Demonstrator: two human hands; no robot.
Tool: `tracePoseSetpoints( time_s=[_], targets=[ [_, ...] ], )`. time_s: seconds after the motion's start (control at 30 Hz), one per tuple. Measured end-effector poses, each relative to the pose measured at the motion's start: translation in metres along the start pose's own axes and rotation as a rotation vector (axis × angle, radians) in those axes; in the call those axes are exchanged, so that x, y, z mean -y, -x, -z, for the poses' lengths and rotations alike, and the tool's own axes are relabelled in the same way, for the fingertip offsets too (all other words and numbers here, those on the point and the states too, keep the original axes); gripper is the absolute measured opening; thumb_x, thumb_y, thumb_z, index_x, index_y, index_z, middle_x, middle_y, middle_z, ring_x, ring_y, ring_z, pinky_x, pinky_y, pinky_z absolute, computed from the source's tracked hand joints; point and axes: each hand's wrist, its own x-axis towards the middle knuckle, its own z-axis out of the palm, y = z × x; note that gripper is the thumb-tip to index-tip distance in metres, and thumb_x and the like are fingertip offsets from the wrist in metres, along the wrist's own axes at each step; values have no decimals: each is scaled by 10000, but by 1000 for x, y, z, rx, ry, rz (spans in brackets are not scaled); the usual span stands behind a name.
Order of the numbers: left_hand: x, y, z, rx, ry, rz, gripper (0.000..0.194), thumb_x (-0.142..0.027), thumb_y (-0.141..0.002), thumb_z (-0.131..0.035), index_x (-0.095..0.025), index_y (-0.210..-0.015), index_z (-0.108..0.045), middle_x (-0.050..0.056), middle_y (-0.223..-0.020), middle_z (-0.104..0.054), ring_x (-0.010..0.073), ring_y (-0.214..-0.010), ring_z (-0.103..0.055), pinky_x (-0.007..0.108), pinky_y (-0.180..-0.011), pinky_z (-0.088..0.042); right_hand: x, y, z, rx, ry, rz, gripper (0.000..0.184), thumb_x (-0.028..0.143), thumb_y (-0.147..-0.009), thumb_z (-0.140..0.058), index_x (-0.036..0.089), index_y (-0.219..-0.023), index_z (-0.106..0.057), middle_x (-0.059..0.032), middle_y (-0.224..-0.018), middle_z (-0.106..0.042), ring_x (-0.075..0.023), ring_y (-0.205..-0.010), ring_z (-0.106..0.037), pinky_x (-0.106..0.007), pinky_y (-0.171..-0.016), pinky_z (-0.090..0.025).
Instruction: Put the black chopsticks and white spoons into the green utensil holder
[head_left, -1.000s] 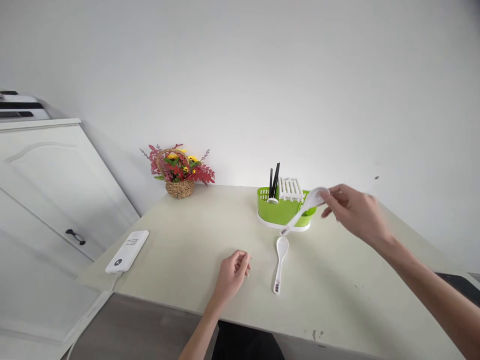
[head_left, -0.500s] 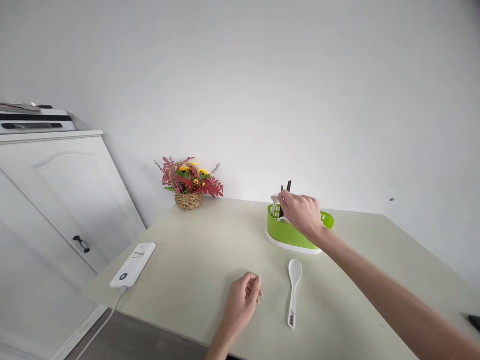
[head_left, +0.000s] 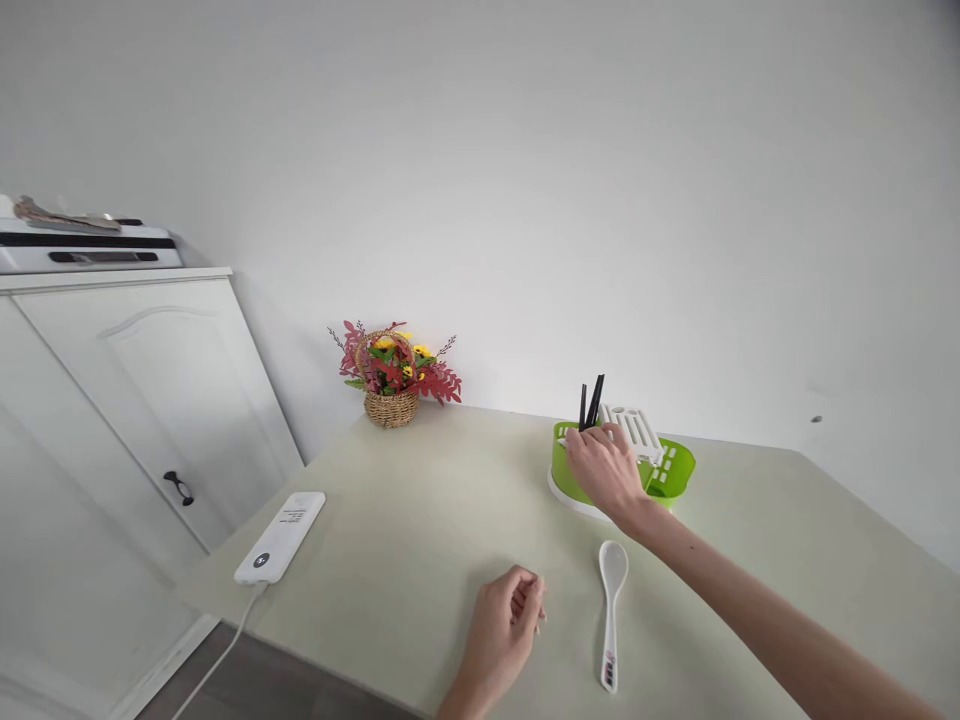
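Note:
My right hand (head_left: 604, 468) reaches over the front rim of a green cutlery caddy (head_left: 670, 478), fingers curled down into its left compartment beside two black chopsticks (head_left: 591, 402). Whatever those fingers hold is hidden. A white slotted rack (head_left: 634, 430) sits in the caddy's middle. On the table, just in front of the caddy, lies a white ceramic spoon (head_left: 611, 608), bowl pointing away from me. My left hand (head_left: 502, 632) rests on the table left of that spoon, loosely curled with nothing in it.
The pale green table (head_left: 420, 510) carries a wicker basket of red and yellow flowers (head_left: 394, 375) at the back left by the wall. A white power bank (head_left: 281, 537) with a cable lies near the left edge. A white cabinet (head_left: 142, 400) stands to the left.
My right hand carried a second white spoon from the right of the caddy to its left compartment; that spoon is no longer visible. My view has shifted left and down.

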Motion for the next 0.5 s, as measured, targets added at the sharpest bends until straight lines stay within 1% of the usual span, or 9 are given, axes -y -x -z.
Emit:
tracePoseSetpoints(
  time_s=[0.07, 0.1, 0.17, 0.23, 0.27, 0.33, 0.37, 0.43, 0.5],
  targets=[
    [-1, -1, 0, -2, 1, -2, 436, -581, -1005, -482, -212, -812, -610, 33, -702, -670, 154, -592, -603, 237, -556, -438, 2, 3, 5, -2, -11, 14, 277, 111, -941, -439, 168, -1094, -662, -160, -952, -752, -311, -1044, -647, -456, -1064, -305],
    [-1, -1, 0, -4, 0, -2, 438, -584, -1002, -485, -212, -809, -612, 32, -697, -669, 155, -592, -606, 237, -557, -442, 2, 5, 10, -4, -12, 22, 283, 130, -942, -459, 162, -1146, -652, -166, -1008, -750, -320, -1095, -636, -466, -1084, -298],
    [-2, -2, 1, -7, -6, 3, 442, -591, -997, -490, -212, -810, -619, 31, -688, -669, 158, -593, -610, 237, -560, -448, 0, 13, 23, -25, -37, 56, 326, 175, -956, -483, 164, -1254, -614, -173, -1177, -724, -329, -1219, -588, -469, -1117, -295],
    [-2, -3, 1, -9, -8, 9, 439, -591, -995, -493, -211, -818, -623, 29, -685, -669, 157, -590, -611, 235, -559, -449, -5, 27, 40, -72, -121, 106, 341, 220, -992, -460, 190, -1310, -581, -151, -1305, -682, -314, -1281, -559, -446, -1108, -336],
    [-2, -3, 1, -9, -9, 8, 437, -588, -997, -493, -210, -822, -624, 29, -691, -671, 156, -593, -611, 235, -561, -451, -9, 36, 47, -94, -179, 120, 326, 244, -1013, -436, 210, -1304, -580, -134, -1317, -678, -301, -1266, -575, -429, -1080, -373],
    [-2, -3, 1, -5, -11, 1, 433, -579, -1003, -486, -207, -834, -629, 31, -712, -673, 154, -604, -613, 233, -567, -454, -21, 59, 56, -90, -286, 87, 281, 299, -1041, -397, 247, -1229, -600, -104, -1249, -704, -272, -1130, -654, -395, -957, -459],
    [-2, -3, 1, -3, -15, -3, 432, -575, -1008, -481, -206, -839, -632, 32, -723, -673, 153, -610, -614, 233, -568, -453, -27, 72, 57, -51, -319, 34, 266, 330, -1045, -388, 262, -1182, -606, -90, -1204, -714, -255, -1037, -687, -379, -875, -488],
    [-2, -4, 1, -5, -22, -5, 431, -571, -1011, -478, -205, -845, -633, 31, -730, -668, 151, -614, -615, 230, -566, -450, -40, 100, 48, 85, -368, -102, 254, 400, -1035, -393, 278, -1132, -595, -75, -1183, -703, -229, -885, -715, -358, -727, -504],
    [-2, -4, 1, -5, -17, 2, 432, -576, -1006, -485, -204, -843, -633, 28, -724, -663, 151, -607, -611, 229, -559, -449, -49, 127, 29, 238, -425, -219, 302, 470, -1007, -429, 283, -1203, -562, -93, -1292, -646, -227, -855, -727, -363, -696, -520]
  ],
)
